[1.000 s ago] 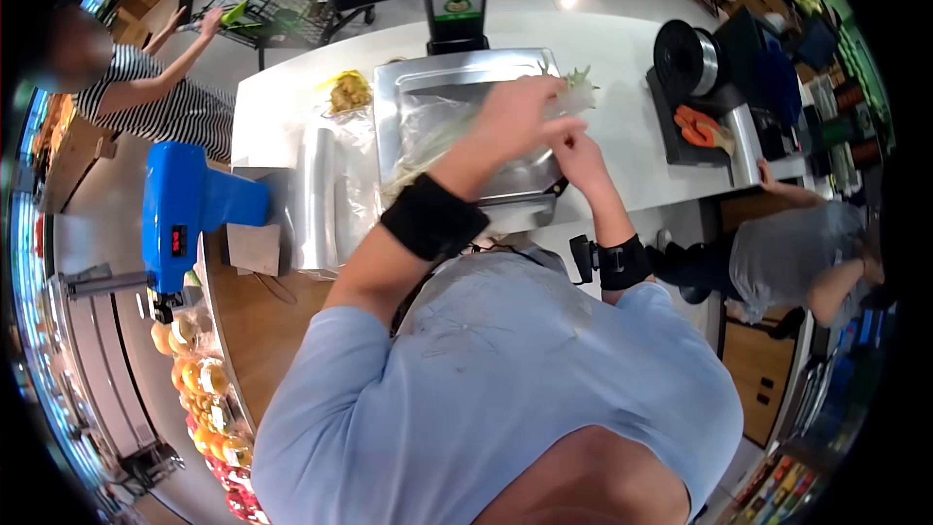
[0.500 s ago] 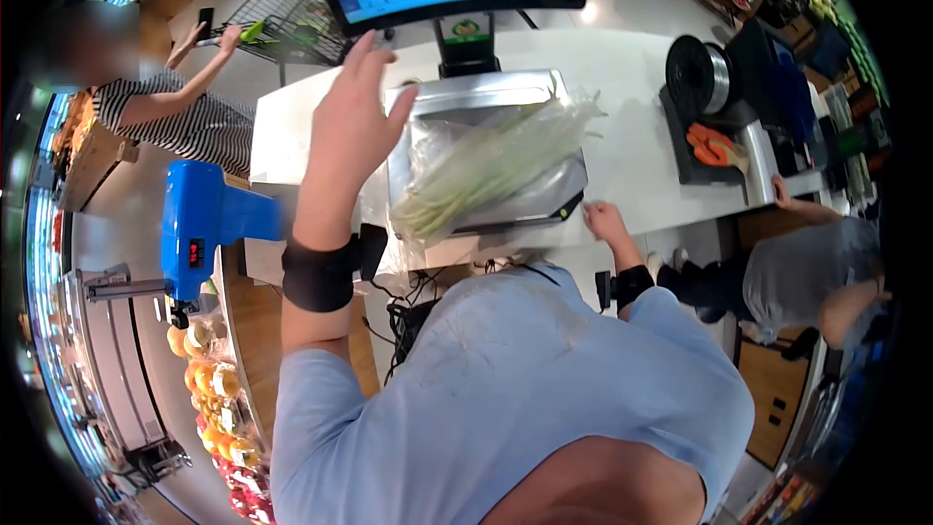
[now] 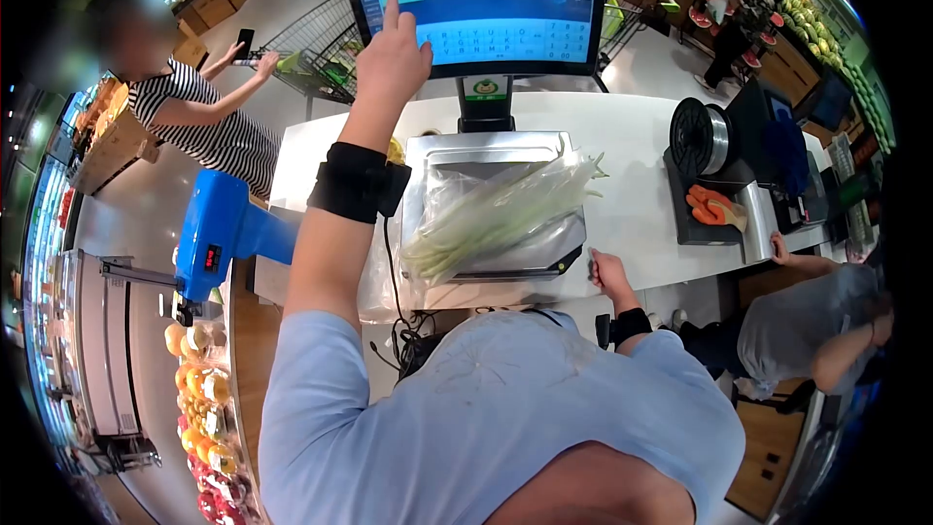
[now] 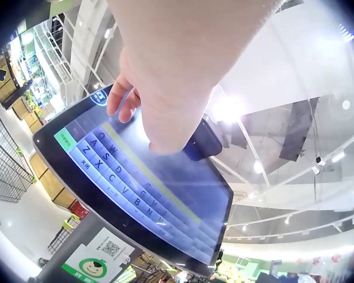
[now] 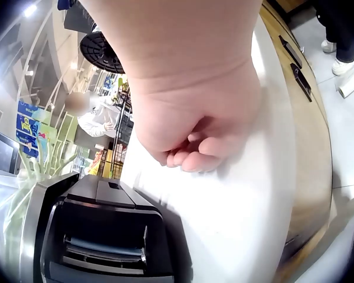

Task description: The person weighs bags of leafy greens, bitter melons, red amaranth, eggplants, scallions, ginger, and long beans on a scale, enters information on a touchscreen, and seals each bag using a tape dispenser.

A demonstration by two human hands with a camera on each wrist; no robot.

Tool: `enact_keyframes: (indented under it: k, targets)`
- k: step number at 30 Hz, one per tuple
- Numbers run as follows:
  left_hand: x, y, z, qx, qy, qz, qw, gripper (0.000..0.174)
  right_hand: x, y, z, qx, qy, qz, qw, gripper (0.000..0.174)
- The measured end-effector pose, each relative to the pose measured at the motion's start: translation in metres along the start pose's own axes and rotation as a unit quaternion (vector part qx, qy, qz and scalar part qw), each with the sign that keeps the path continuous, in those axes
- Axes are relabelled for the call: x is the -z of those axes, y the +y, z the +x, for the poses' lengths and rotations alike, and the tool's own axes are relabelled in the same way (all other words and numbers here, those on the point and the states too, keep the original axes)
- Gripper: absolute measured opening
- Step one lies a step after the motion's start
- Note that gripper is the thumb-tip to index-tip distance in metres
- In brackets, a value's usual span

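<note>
In the head view the left hand [image 3: 391, 60] is raised at the left part of the screen [image 3: 486, 15], index finger extended against or just before it. The left wrist view shows that hand [image 4: 165, 106] over the screen's on-screen keyboard [image 4: 115, 177]; its fingertip is hidden there. The right hand [image 3: 609, 274] is at the counter's front edge, right of the scale [image 3: 486, 148]; in the right wrist view this hand [image 5: 197, 127] has curled fingers with nothing seen in them. A clear bag of long green stalks [image 3: 501, 219] lies across the scale.
A blue device [image 3: 216, 238] stands left of the counter [image 3: 632, 146]. At the right are a dark tray [image 3: 702, 228] with orange gloves [image 3: 714, 206] and a black spool [image 3: 692, 136]. A black printer-like unit [image 5: 106, 236] is near the right hand. Two other people stand at either side.
The left hand has left the bag, passed up and left, and reached the screen with its index finger extended. The right hand has drawn back from the bag to the counter's edge.
</note>
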State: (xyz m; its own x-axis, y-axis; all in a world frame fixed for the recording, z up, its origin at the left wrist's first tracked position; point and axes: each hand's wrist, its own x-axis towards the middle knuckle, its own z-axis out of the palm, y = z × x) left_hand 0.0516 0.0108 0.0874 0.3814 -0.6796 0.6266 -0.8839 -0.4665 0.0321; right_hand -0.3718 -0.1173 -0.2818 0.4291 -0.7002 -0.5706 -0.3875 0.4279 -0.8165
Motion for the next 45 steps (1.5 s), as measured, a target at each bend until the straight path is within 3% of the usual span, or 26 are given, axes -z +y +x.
enact_keyframes:
  k: [8, 10, 11, 13, 14, 15, 16, 17, 18, 20, 22, 24, 25, 31, 33, 37, 39, 40, 41, 42, 44, 45]
  targets:
    - [-0.008, -0.002, 0.012, 0.021, -0.032, 0.010, 0.999, 0.032, 0.004, -0.001, 0.002, -0.009, -0.012, 0.014, 1.000, 0.042]
    - [0.003, 0.002, 0.004, 0.020, 0.030, -0.025, 0.999, 0.035, 0.005, -0.001, 0.001, -0.017, -0.018, 0.021, 0.999, 0.042]
    - [0.010, 0.005, -0.005, 0.036, 0.040, -0.093, 0.994, 0.042, 0.004, -0.003, 0.003, -0.008, -0.010, 0.006, 1.000, 0.044]
    - [0.034, 0.015, -0.036, 0.023, 0.047, -0.281, 0.958, 0.036, 0.004, -0.004, 0.000, 0.045, -0.009, -0.055, 0.997, 0.048]
    - [0.044, 0.022, -0.056, 0.057, 0.008, -0.404, 0.913, 0.038, 0.006, -0.005, -0.003, 0.086, -0.018, -0.102, 0.991, 0.050]
    - [0.053, 0.027, -0.077, 0.057, -0.026, -0.424, 0.904, 0.033, 0.004, -0.013, -0.013, 0.084, -0.012, -0.118, 0.989, 0.052]
    - [0.063, 0.031, -0.095, 0.066, -0.117, -0.414, 0.900, 0.029, 0.001, -0.019, -0.018, 0.085, -0.006, -0.134, 0.987, 0.055]
    - [0.061, 0.031, -0.115, 0.076, -0.196, -0.451, 0.868, 0.026, 0.001, -0.016, -0.014, 0.053, -0.013, -0.082, 0.995, 0.053]
    - [0.060, 0.037, -0.128, 0.037, -0.232, -0.443, 0.865, 0.028, 0.002, -0.012, -0.010, 0.027, -0.019, -0.031, 0.999, 0.051]
    - [0.041, 0.041, -0.152, 0.035, -0.243, -0.443, 0.862, 0.030, 0.002, -0.005, -0.005, 0.011, -0.010, -0.008, 1.000, 0.049]
    - [0.028, 0.045, -0.162, 0.063, -0.264, -0.437, 0.857, 0.038, 0.001, -0.006, -0.006, 0.005, -0.008, 0.009, 1.000, 0.047]
    - [0.022, 0.053, -0.163, 0.021, -0.232, -0.360, 0.904, 0.047, 0.001, -0.009, -0.009, 0.004, 0.004, 0.005, 1.000, 0.046]
    - [0.025, 0.059, -0.159, 0.017, -0.252, -0.351, 0.902, 0.059, 0.000, -0.009, -0.010, 0.001, 0.008, 0.009, 1.000, 0.046]
    - [0.008, 0.101, -0.144, -0.069, -0.208, -0.323, 0.921, 0.084, -0.006, 0.000, -0.014, 0.017, 0.043, 0.048, 0.998, 0.038]
    - [-0.001, 0.114, -0.138, -0.084, -0.210, -0.304, 0.925, 0.097, -0.010, 0.009, -0.021, 0.117, 0.081, 0.103, 0.984, 0.028]
    - [-0.014, 0.125, -0.127, -0.081, -0.279, -0.350, 0.891, 0.100, -0.014, 0.025, -0.037, 0.178, 0.190, 0.122, 0.958, 0.014]
    - [-0.025, 0.131, -0.122, -0.110, -0.282, -0.341, 0.890, 0.102, -0.014, 0.033, -0.045, 0.295, 0.211, 0.049, 0.931, 0.010]
    - [-0.032, 0.136, -0.121, -0.136, -0.277, -0.329, 0.892, 0.104, -0.018, 0.028, -0.056, 0.287, 0.217, 0.053, 0.932, 0.010]
    - [-0.040, 0.143, -0.119, -0.173, -0.248, -0.346, 0.888, 0.077, -0.022, 0.020, -0.065, 0.307, 0.200, 0.013, 0.930, 0.014]
    - [-0.057, 0.144, -0.117, -0.179, -0.253, -0.347, 0.885, 0.077, -0.026, 0.006, -0.076, 0.327, 0.182, -0.027, 0.927, 0.019]
    - [-0.096, 0.138, -0.120, -0.209, -0.272, -0.412, 0.845, 0.041, -0.036, -0.009, -0.093, 0.314, 0.173, -0.067, 0.931, 0.025]
    - [-0.101, 0.139, -0.123, -0.150, -0.284, -0.521, 0.791, 0.022, -0.043, -0.010, -0.096, 0.331, 0.161, -0.083, 0.926, 0.026]
